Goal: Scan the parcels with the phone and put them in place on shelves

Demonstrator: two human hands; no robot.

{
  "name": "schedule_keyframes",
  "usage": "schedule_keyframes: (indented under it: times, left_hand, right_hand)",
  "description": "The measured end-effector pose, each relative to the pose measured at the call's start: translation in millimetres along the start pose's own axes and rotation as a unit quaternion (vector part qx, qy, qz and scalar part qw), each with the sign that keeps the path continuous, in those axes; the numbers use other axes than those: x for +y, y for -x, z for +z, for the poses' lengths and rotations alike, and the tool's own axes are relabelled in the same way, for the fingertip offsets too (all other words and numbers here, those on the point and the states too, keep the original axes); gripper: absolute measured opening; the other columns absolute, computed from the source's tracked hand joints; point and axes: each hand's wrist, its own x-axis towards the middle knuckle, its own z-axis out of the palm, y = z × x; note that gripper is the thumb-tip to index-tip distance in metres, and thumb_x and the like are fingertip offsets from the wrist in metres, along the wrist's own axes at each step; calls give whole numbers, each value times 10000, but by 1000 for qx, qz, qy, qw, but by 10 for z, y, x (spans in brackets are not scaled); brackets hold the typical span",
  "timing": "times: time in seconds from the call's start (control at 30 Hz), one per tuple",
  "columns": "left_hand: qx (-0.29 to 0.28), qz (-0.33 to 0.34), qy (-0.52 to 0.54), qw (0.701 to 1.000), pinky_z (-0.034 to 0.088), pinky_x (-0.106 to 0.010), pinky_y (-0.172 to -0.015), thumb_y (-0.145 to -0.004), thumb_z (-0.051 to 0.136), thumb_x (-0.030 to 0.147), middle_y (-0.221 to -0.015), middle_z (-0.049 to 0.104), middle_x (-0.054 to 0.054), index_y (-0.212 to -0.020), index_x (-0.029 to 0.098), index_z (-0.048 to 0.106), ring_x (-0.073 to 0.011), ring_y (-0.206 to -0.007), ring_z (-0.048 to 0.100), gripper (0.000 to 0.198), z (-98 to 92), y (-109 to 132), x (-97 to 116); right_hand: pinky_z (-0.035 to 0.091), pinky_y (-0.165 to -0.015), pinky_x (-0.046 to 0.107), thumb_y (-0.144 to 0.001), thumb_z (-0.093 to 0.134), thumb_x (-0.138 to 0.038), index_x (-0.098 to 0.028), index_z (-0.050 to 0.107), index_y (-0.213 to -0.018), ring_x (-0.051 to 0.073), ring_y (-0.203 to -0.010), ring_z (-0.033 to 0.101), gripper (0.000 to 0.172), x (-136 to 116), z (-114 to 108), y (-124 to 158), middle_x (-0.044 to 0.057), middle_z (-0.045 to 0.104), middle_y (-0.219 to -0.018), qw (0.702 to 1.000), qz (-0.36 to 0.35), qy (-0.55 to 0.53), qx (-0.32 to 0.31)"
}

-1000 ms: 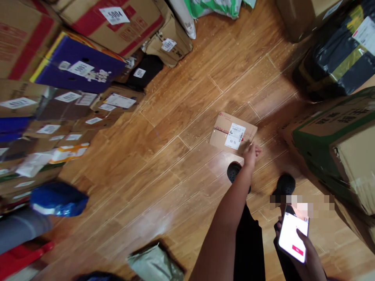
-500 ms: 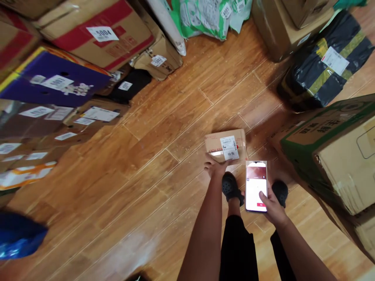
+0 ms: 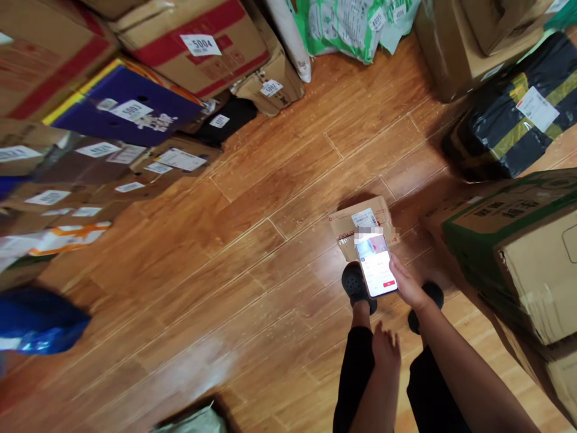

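My right hand (image 3: 407, 282) grips a smartphone (image 3: 376, 267) with a lit screen, part of it blurred out. Beyond the phone, a small flat cardboard box (image 3: 341, 224) with a white label rests on the floor, its near part covered by the phone. My left hand (image 3: 386, 347) hangs near my leg, its fingers somewhat apart and nothing visible in it. It is away from both the box and the phone.
Labelled parcels (image 3: 211, 66) are stacked along the left. Green plastic bags (image 3: 342, 30) lie at the far side. A black taped parcel (image 3: 500, 132) and a large green-marked carton (image 3: 536, 258) stand at right. A blue bag (image 3: 40, 322) lies left.
My left hand has let go of the cardboard box and drawn back toward my legs. My right hand has moved the phone left and forward, so it now overlaps the box in view.
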Motion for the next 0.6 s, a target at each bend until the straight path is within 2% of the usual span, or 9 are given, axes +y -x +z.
schedule_keyframes:
  times: [0.03, 0.1, 0.17, 0.23, 0.33, 0.4, 0.5, 0.6]
  left_hand:
    - [25, -78, 48, 996, 459, -243, -570, -869, 595, 164, -630, 445, 33, -792, 205, 551, -112, -522, 514, 98, -122, 104, -164]
    - [59, -154, 100, 981, 443, -216, -559, -881, 613, 177, -664, 474, 24, -792, 199, 564, -96, -543, 521, 104, -288, 250, -437]
    - [68, -182, 120, 974, 459, -215, -586, -873, 644, 201, -738, 526, 10, -822, 201, 593, -95, -595, 547, 72, -344, 307, -617]
    - [60, -187, 115, 974, 484, -235, -634, -865, 654, 235, -848, 583, -16, -852, 209, 617, -112, -674, 583, 47, -315, 294, -697]
    - [40, -161, 101, 981, 505, -261, -724, -871, 615, 284, -1071, 632, -57, -950, 238, 641, -157, -875, 640, 95, -218, 232, -671]
    - [19, -128, 91, 987, 505, -263, -770, -850, 603, 276, -1147, 627, -58, -1035, 265, 627, -171, -984, 639, 186, -178, 215, -607]
    - [10, -106, 79, 991, 497, -254, -789, -809, 607, 254, -1125, 618, -53, -1094, 277, 598, -168, -1017, 617, 286, -164, 249, -514]
    - [13, -109, 80, 991, 501, -258, -786, -795, 590, 249, -1085, 612, -59, -1091, 265, 590, -167, -986, 603, 296, -158, 301, -474]
  right_hand:
    - [581, -959, 439, -774, 725, -755, -298, 670, -1282, 287, -1068, 732, 686, -6, 31, -58, 49, 766, -1223, 1000, -6, 6, -4]
    - [566, -999, 461, -794, 698, -763, -299, 656, -1309, 298, -1127, 715, 694, -11, 69, -153, 58, 752, -1263, 1000, -20, 16, -9]
    - [547, -1038, 470, -795, 694, -765, -302, 658, -1306, 305, -1192, 689, 690, -8, 68, -222, 60, 738, -1297, 999, -31, 28, -4]
    - [529, -1069, 475, -794, 695, -766, -300, 671, -1279, 310, -1242, 663, 673, 4, 38, -273, 59, 733, -1308, 999, -36, 40, 1]
    - [515, -1090, 492, -810, 676, -769, -299, 670, -1270, 319, -1279, 638, 657, 47, -29, -323, 63, 725, -1317, 998, -35, 48, 3]
    - [505, -1102, 498, -813, 668, -775, -307, 657, -1292, 319, -1291, 630, 669, 84, -65, -339, 65, 708, -1345, 998, -32, 49, 10]
    - [500, -1108, 499, -807, 671, -781, -316, 643, -1313, 314, -1280, 636, 687, 130, -84, -343, 66, 700, -1358, 999, -25, 45, 16]
    - [514, -1088, 500, -799, 672, -790, -317, 649, -1301, 317, -1260, 647, 691, 143, -66, -332, 67, 721, -1315, 999, -23, 33, 12]
